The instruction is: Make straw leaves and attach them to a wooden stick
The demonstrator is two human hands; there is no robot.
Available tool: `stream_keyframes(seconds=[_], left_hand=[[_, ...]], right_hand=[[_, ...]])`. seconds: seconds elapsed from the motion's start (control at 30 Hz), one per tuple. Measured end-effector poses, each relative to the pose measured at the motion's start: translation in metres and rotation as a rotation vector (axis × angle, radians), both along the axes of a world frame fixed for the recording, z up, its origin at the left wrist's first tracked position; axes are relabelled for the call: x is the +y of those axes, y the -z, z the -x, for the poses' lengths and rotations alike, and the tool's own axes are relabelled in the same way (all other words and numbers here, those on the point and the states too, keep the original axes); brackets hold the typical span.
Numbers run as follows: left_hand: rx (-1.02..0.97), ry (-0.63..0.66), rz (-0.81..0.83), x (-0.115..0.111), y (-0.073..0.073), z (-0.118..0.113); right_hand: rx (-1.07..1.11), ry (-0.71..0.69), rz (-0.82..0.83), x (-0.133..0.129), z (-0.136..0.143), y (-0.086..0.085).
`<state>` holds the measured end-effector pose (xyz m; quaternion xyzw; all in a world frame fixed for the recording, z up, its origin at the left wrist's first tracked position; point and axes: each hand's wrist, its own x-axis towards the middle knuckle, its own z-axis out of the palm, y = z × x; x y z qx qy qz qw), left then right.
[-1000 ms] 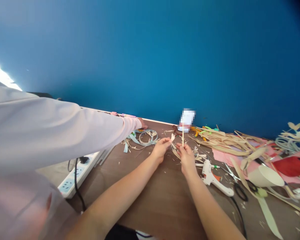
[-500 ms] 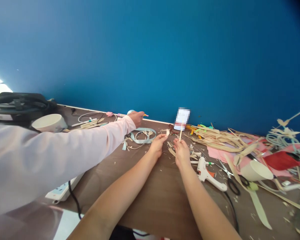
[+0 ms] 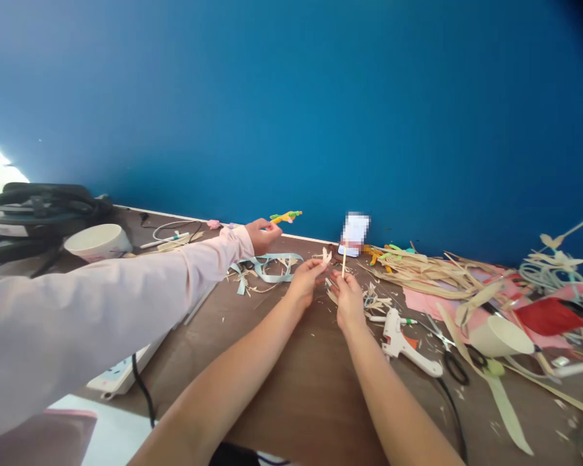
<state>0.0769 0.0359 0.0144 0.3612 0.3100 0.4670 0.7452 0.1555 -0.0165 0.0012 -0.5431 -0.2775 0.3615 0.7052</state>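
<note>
Between the fingertips of my left hand [image 3: 305, 283] is a small pale piece of raffia-like strip [image 3: 326, 255], pointing up. My right hand [image 3: 348, 301] is closed on a thin pale stick [image 3: 344, 262], held nearly upright. The two hands are close together above the brown table [image 3: 291, 382], palms facing each other. Pale scraps [image 3: 376, 301] lie just right of my right hand. A white hot glue gun [image 3: 408, 346] rests beside my right forearm, its cable running toward the near edge.
At left, another person's hand [image 3: 262, 236] holds a yellow and green item [image 3: 286, 217]. A phone [image 3: 354, 234] leans on the blue wall. Scissors [image 3: 454, 362], pale strips [image 3: 432, 272] and a tape roll [image 3: 502, 335] lie right. A power strip [image 3: 121, 375] is left.
My right hand has moved slightly left, bringing the stick nearer the strip in my left hand. The other person's hand now shows a yellow and green item, raised.
</note>
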Motion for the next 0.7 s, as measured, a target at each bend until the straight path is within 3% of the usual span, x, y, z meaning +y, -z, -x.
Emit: stream_keyframes(seconds=[0.17, 0.47, 0.7], left_hand=[[-0.102, 0.050, 0.106, -0.002, 0.014, 0.009], [-0.097, 0.039, 0.160, -0.011, 0.011, 0.011], [-0.113, 0.061, 0.222, -0.025, 0.013, 0.015]], right_hand=[[-0.052, -0.100, 0.047, -0.008, 0.004, -0.002], [0.277, -0.123, 0.031, 0.000, -0.004, -0.013], [0.249, -0.060, 0.008, 0.005, -0.012, -0.021]])
